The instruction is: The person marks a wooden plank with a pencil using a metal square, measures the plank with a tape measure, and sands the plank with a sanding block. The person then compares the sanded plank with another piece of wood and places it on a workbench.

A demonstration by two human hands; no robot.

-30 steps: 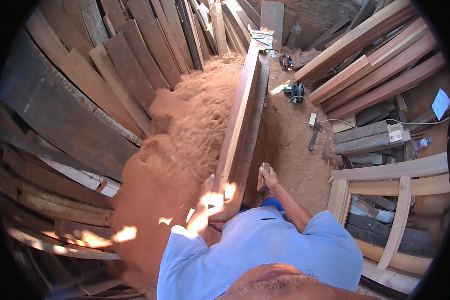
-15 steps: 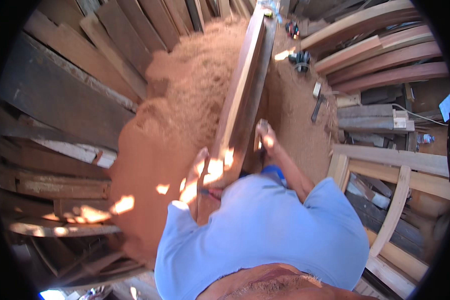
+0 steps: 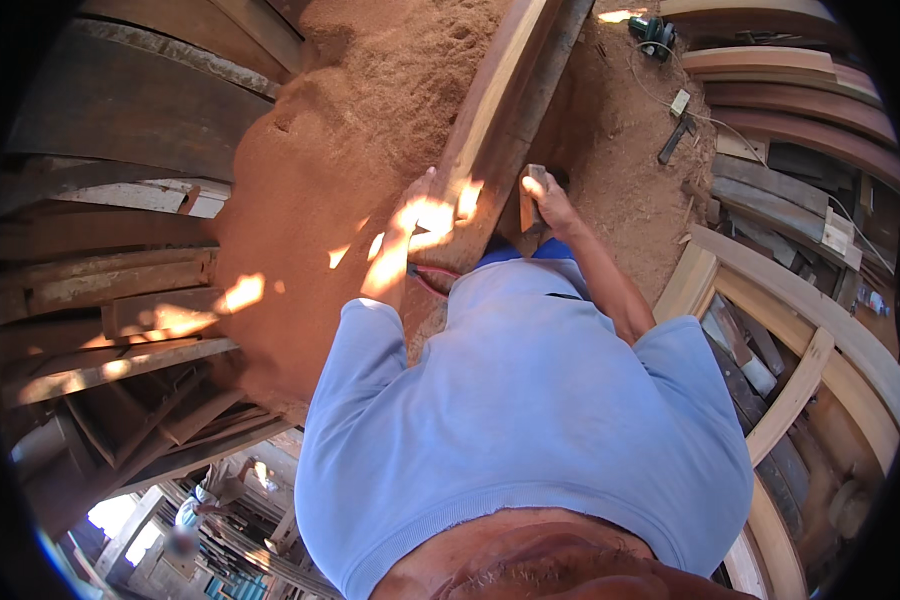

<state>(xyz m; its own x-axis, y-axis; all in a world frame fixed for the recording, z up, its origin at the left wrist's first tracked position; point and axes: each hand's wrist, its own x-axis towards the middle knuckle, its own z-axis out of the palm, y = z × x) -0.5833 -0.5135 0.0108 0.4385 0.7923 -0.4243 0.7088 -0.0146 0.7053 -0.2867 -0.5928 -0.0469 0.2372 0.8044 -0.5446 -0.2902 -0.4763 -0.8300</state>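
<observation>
Wooden block point(image 3: 530, 208) clasped in right hand point(image 3: 554, 204); left hand point(image 3: 413, 203) beside beam point(image 3: 488, 120), cannot tell grip through glare.

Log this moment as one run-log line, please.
left hand: at wooden beam, near end | right hand: gripping wooden block, right of beam | ground: sawdust left of beam

Open room over sawdust point(image 3: 320, 170) beside beam point(image 3: 495, 105), wooden frame point(image 3: 790, 395) blocking right

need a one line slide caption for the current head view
Left hand at the side of a long wooden beam, right hand gripping a wooden block, reddish sawdust heaped alongside.
</observation>
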